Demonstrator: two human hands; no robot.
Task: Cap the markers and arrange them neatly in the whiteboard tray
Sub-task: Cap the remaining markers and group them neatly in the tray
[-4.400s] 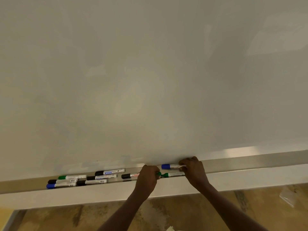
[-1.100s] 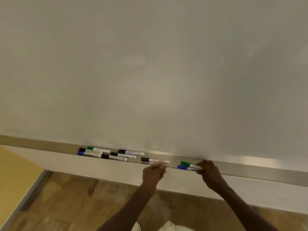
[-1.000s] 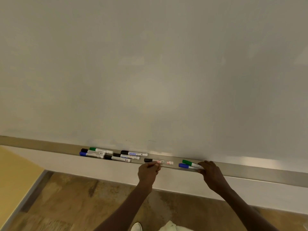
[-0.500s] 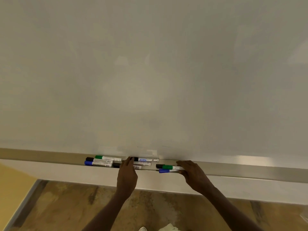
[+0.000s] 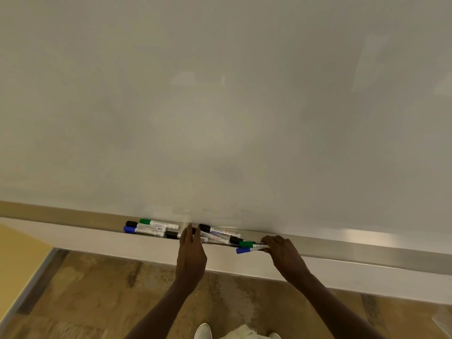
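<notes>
Several capped markers lie in the metal whiteboard tray (image 5: 354,248). A green-capped marker (image 5: 159,223), a black-capped marker (image 5: 144,226) and a blue-capped marker (image 5: 143,230) form a tidy group at the left. A few black-capped markers (image 5: 220,233) lie crossed in the middle. My left hand (image 5: 192,253) reaches into the tray with straight fingers and touches this middle group. My right hand (image 5: 285,253) curls its fingers round the right ends of a second green-capped marker (image 5: 250,243) and a second blue-capped marker (image 5: 244,250).
The whiteboard (image 5: 220,106) fills the view above the tray. Below is a white wall strip (image 5: 342,280) and a brown mottled floor (image 5: 97,302). My shoes (image 5: 203,331) show at the bottom edge. A yellow surface (image 5: 19,260) is at the left.
My right hand has slid the green and blue markers leftward, up against the middle black-capped markers. My left hand has left the single black-capped marker and now reaches into the middle group.
</notes>
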